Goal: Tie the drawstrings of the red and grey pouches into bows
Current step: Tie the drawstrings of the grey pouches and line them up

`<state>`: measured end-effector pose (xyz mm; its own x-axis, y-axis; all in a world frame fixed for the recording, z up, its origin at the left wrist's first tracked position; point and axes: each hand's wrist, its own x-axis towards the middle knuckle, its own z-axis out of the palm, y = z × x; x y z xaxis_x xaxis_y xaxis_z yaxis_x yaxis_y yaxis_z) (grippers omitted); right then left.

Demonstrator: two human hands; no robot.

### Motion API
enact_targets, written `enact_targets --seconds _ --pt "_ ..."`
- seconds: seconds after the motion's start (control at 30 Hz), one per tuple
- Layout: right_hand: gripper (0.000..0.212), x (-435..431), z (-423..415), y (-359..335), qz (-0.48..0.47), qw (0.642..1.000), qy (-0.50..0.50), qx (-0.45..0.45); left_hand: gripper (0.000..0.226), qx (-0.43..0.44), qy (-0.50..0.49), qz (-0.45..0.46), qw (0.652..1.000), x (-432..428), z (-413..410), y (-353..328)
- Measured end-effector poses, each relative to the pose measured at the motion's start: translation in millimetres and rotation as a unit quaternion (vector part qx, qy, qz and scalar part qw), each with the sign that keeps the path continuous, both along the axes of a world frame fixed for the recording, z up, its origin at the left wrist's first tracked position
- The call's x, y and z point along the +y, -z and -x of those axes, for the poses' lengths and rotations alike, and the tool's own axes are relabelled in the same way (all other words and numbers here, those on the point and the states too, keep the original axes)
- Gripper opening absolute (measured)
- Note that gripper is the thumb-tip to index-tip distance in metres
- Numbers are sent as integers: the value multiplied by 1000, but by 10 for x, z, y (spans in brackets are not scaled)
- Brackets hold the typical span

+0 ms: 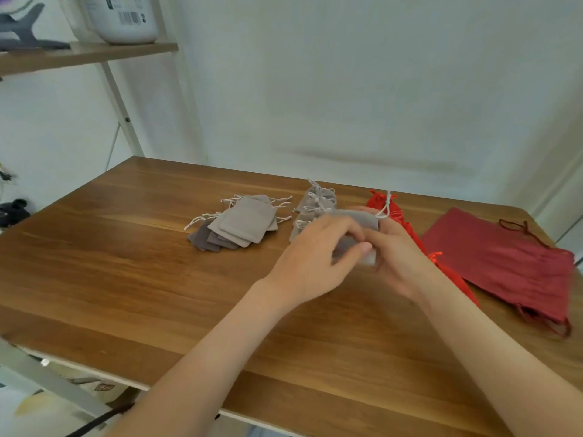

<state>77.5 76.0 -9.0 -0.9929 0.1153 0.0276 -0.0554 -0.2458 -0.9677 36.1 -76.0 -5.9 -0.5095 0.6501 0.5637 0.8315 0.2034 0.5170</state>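
One wooden table (pixel 126 247) stands against a white wall. One shelf (pixel 88 53) at upper left carries one white tub (pixel 123 17).

Four groups of pouches lie on the table, and a fifth item is in hand.

1. Dark red pouches (pixel 504 263): the largest, in one flat stack at the right edge with dark cords at both ends. The layers overlap too closely to count.
2. Flat grey pouches (pixel 243 222): one fanned pile left of centre, with lighter ones on top of darker ones. At least six edges show. The white cords lie loose to the sides.
3. Tied grey pouches (pixel 315 200): one bunched pile just right of the fan, with about four white knots visible. The near part is hidden behind the left hand.
4. Bright red pouches (pixel 375 201): a row running from the far edge toward the near right, largely hidden by the right forearm. No count is possible.
5. Held pouch (pixel 359 219): one, grey, raised above the table at centre between both hands.

Two bare forearms reach in from the near edge. The left hand (pixel 318 253) is palm down, its fingers curled over the held pouch and the thumb pressed on its near face. The right hand (pixel 400 257) grips the pouch from the right, fingers curled beneath. One white drawstring (pixel 385 206) loops up from the pouch's right end.
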Motion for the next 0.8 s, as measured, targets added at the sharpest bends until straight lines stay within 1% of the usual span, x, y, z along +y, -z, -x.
enact_targets --seconds 0.07,0.1,0.13,0.17,0.23,0.3,0.37,0.4,0.5,0.57,0.67,0.73,0.8 --pt "35 85 -114 59 -8 1000 14 -13 28 8 -56 -56 997 94 -1 77" --pt "35 130 -165 105 -5 1000 15 -18 30 -1 -92 -68 993 153 7 107" --pt "33 151 -206 147 0 1000 14 -23 30 -17 -120 -61 991 194 26 145" --pt "31 179 -247 194 4 1000 17 -25 30 -39 -127 -36 991 245 35 184" --pt "27 211 -296 294 -2 999 26 -22 31 -93 -103 30 990 304 61 315" --pt "24 228 -309 380 -24 999 33 -14 26 -126 -101 66 985 325 78 445" --pt "23 246 -288 414 -44 998 39 -3 20 -149 -115 65 980 340 104 484" --pt "23 250 -279 410 -51 998 35 0 22 -164 -120 50 978 346 116 469" --pt "27 236 -277 388 -74 997 14 -1 41 -198 -136 -2 971 327 121 379" --pt "33 228 -267 388 -76 997 16 -14 50 -217 -154 -1 964 309 111 346" --pt "38 232 -253 383 -98 993 60 5 54 -216 -170 5 961 284 95 329" --pt "34 239 -246 370 -109 989 97 15 55 -207 -171 0 963 273 103 334" --pt "25 252 -248 364 -116 986 116 14 57 -191 -174 8 966 263 110 363"
